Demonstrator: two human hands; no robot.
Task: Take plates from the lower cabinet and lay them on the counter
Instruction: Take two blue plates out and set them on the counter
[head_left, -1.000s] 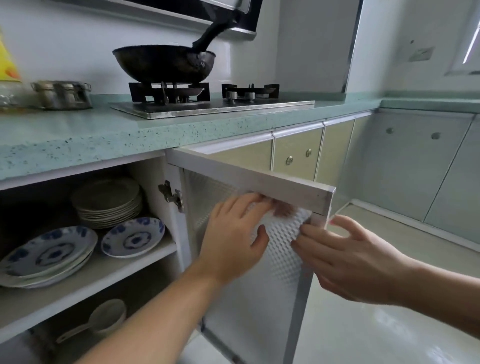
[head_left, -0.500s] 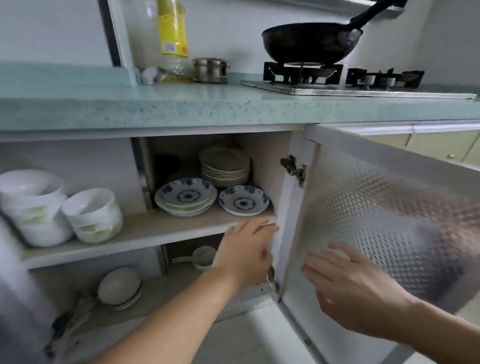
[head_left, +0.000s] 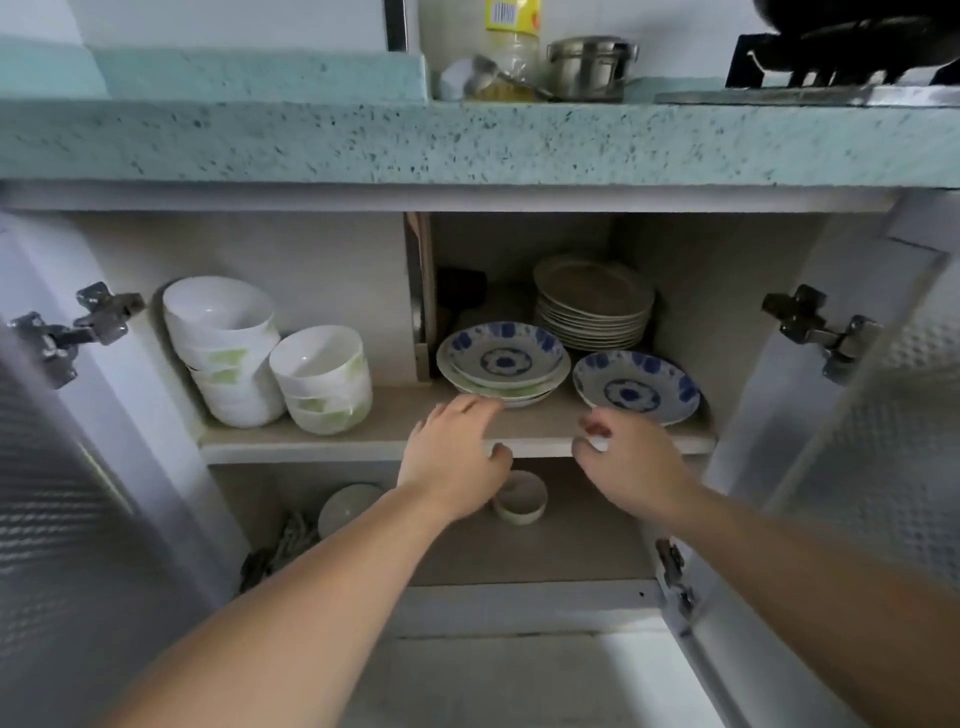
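Observation:
The lower cabinet stands open under the green speckled counter (head_left: 467, 145). On its upper shelf (head_left: 535, 444) lie a small stack of blue-patterned plates (head_left: 501, 361), a single blue-patterned plate (head_left: 636, 387) to the right, and a tall stack of plain beige plates (head_left: 595, 301) behind. My left hand (head_left: 452, 457) reaches over the shelf edge, its fingertips just in front of the blue stack. My right hand (head_left: 628, 462) hovers at the shelf edge below the single plate. Neither hand holds anything.
White bowls with green marks (head_left: 322, 374) are stacked on the shelf's left half. Both cabinet doors (head_left: 883, 467) stand open at the sides. A small bowl (head_left: 519, 501) and a white dish (head_left: 348, 506) sit on the bottom shelf. A steel pot (head_left: 589, 67) and a stove (head_left: 831, 88) are on the counter.
My view has swung left and lower to face the cabinet squarely. Both hands left the right door and moved forward to the shelf edge in front of the blue plates.

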